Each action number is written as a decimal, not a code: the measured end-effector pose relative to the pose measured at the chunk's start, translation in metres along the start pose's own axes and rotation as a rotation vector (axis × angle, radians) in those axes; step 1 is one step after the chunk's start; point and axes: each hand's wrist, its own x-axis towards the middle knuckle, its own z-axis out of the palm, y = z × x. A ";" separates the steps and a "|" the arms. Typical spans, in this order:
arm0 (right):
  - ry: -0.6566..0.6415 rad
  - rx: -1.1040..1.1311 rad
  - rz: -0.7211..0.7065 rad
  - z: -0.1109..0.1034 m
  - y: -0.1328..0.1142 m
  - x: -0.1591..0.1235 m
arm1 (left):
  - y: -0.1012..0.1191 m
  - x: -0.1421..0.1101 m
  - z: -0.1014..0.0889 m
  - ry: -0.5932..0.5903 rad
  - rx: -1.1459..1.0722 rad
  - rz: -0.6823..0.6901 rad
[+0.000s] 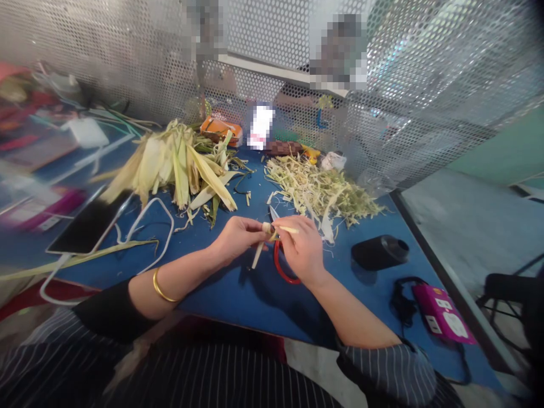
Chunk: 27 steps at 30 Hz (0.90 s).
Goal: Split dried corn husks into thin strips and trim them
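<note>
My left hand (238, 238) pinches a small pale rolled bundle of corn-husk strips (267, 228), with a loose strip end hanging down from it. My right hand (302, 246) is closed on a thin husk strip (289, 229) that leads into the bundle. Both hands meet above the blue table (238, 294). Under my right hand lie red-handled scissors (281, 266), their blade pointing away. A pile of whole corn husks (174, 161) lies to the far left, a heap of shredded husk strips (323, 192) to the far right.
A phone (87, 226) with a white cable (148, 226) lies at the left. A black cylinder (379, 252) lies on its side at the right, and a pink box (442, 311) with black cord sits near the front right edge. A perforated metal screen (403, 113) walls the back; people sit behind it.
</note>
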 end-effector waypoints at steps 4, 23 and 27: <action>-0.013 -0.046 0.168 0.005 0.002 -0.002 | 0.000 0.000 0.000 -0.076 0.021 -0.024; -0.060 -0.413 -0.197 -0.006 0.006 0.002 | 0.000 0.008 -0.007 0.136 -0.112 0.056; -0.056 -0.506 -0.270 -0.004 -0.002 -0.004 | -0.003 0.007 -0.005 0.143 -0.096 0.103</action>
